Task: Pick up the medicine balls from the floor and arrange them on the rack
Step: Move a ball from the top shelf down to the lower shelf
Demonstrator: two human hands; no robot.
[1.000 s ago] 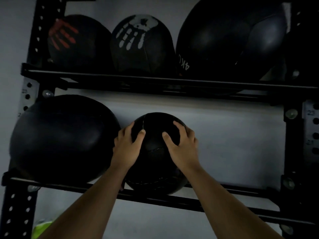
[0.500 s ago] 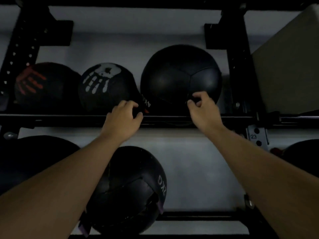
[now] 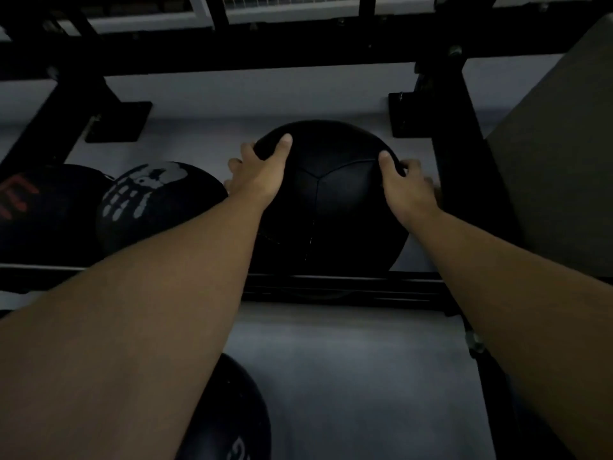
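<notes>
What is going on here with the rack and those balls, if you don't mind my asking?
A person has both bare hands on a large black medicine ball on the rack's upper shelf: the left hand on its upper left, the right hand on its right side. Beside it sit a ball with a white handprint and one with red markings. Another ball sits lower down.

large ball (image 3: 331, 207) on rack rail (image 3: 348, 283) | handprint ball (image 3: 156, 207) left
</notes>
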